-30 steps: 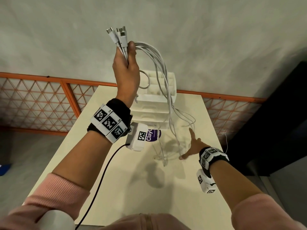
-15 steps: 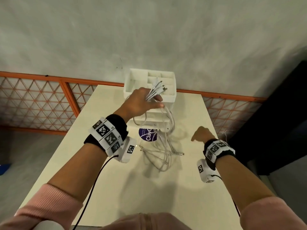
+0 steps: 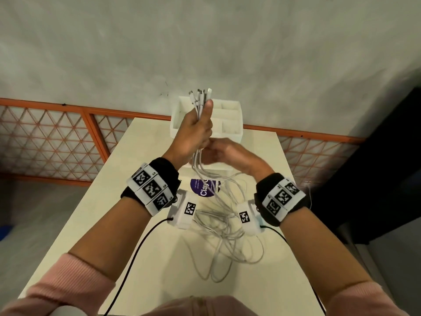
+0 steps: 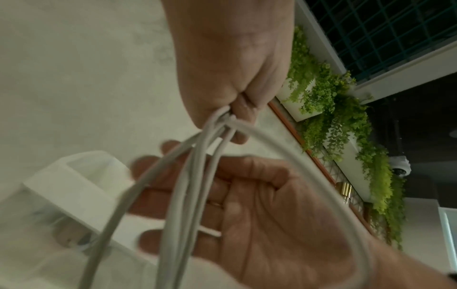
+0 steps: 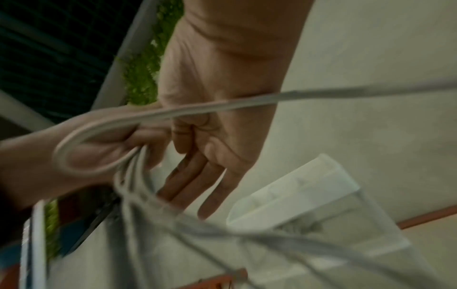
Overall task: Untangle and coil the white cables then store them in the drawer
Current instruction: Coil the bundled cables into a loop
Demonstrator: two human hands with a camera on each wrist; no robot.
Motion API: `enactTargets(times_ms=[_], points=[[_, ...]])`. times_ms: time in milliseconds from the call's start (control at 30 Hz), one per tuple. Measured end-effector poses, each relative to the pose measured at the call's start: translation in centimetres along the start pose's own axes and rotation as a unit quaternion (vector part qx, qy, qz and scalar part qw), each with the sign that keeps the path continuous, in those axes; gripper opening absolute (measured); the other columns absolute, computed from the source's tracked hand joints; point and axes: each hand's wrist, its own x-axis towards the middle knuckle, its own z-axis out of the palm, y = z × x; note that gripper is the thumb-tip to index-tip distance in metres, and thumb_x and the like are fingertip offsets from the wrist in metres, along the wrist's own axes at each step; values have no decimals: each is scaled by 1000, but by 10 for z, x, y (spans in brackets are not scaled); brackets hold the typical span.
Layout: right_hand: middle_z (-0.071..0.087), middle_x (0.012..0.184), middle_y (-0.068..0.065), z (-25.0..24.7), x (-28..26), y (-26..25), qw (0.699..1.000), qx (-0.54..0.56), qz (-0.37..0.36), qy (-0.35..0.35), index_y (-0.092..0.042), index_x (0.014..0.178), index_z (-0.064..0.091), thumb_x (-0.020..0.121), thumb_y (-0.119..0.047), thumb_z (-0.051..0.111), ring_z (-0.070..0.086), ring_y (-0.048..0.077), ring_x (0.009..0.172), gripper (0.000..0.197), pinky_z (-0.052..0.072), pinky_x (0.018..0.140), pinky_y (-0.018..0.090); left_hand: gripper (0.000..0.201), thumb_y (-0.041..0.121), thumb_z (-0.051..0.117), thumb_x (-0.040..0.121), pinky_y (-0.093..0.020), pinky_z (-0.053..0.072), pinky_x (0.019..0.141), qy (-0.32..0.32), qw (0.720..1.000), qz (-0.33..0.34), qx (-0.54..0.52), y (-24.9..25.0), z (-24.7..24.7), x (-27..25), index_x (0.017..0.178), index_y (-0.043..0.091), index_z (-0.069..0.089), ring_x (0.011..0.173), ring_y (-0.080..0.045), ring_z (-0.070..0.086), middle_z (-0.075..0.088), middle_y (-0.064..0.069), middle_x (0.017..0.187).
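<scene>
The left hand [image 3: 196, 133] is raised above the table [image 3: 141, 252], in front of the white drawer organizer [image 3: 230, 124], and its fingers are curled tightly around a bundle of white cables [image 3: 218, 215]. The connector ends [image 3: 200, 96] stand up out of the fist, above the thumb. Below the fist the cables hang down and end in a loose tangled pile on the table, on the near side of the organizer, between the two wrists. The right hand [image 3: 224, 153] is just beside the left fist, directly under it, at the place where the cables leave the fist.

The left wrist view shows what the head view hides: the right hand [image 4: 259, 205] has its palm up and its fingers straight and relaxed behind the hanging strands (it is not closed on them), and a ring is on one finger. The right wrist view, rather blurred, shows the left hand [image 5: 111, 148] from below with one cable making a loop under the fist, and the right hand's fingers [image 5: 197, 185] extended.

Half a second earlier the left hand was lower, close to the organizer, and the right hand was loosely closed and well apart from the cables, at the right of the pile; now the bundle is lifted and the right hand has come to it.
</scene>
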Motion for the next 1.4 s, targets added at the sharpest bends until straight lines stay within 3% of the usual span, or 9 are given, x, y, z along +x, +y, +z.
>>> enactTargets(times_ms=[167,333,467,700,900,1000,1100,1233,1400], points=[[72,89,6,21,1,17,988,91,36,-117,-15,104,65,99,-44,21,67,17,91,53,42,96,33,42,42,37,99,-15,16,36,46,998,8,-48,-2,-13,6,64,24,23,38,-3,14,18,13,47],[53,52,-13,13,-4,13,995,-41,2,-96,-8,96,58,98,-15,46,52,8,56,13,46,68,20,43,38,35,101,-16,18,36,71,992,4,-106,-11,-30,11,62,23,22,39,-3,13,16,14,46],[62,78,-5,-3,0,12,970,-226,17,-90,-12,100,59,100,-25,42,61,16,90,21,44,92,33,44,38,35,101,-18,19,40,98,987,2,-131,-16,-40,13,61,24,21,41,-4,14,16,13,45],[66,101,2,-1,0,16,946,-320,-28,33,-15,110,53,100,-32,38,57,22,85,24,43,77,29,42,39,40,99,-20,43,49,211,957,-41,-194,-26,-52,19,64,16,39,41,-7,35,33,6,52],[30,56,-2,6,-1,-3,958,-232,-80,151,-16,57,34,97,-39,45,30,9,52,47,28,61,29,19,25,56,94,-18,45,53,189,958,-203,-76,-71,-60,5,81,11,56,63,-13,53,55,-1,68],[25,45,-10,5,6,-8,957,-217,-82,173,-20,51,27,96,-30,48,25,7,43,51,29,54,31,43,32,59,90,-33,47,87,153,949,-274,32,-94,-55,0,122,3,51,98,-24,56,54,-8,105],[24,36,-10,2,12,-5,963,-197,-53,173,-25,44,26,94,-28,48,24,7,41,55,52,79,54,52,36,54,94,-28,34,101,131,968,-183,108,-85,-49,-6,136,8,43,130,-22,42,42,-5,138],[32,31,-11,1,13,-5,967,-188,-27,167,-24,41,36,95,-28,49,44,-1,38,56,50,91,54,72,53,17,98,-23,45,90,-59,986,-110,107,-57,-33,-20,84,7,70,92,-10,66,73,-4,91],[21,41,-10,-7,9,-15,968,-139,-1,211,-20,49,28,92,-26,52,27,4,31,49,46,69,33,60,59,19,95,-24,43,63,-123,984,-92,93,-57,-32,-34,58,14,35,44,-14,30,30,1,48]])
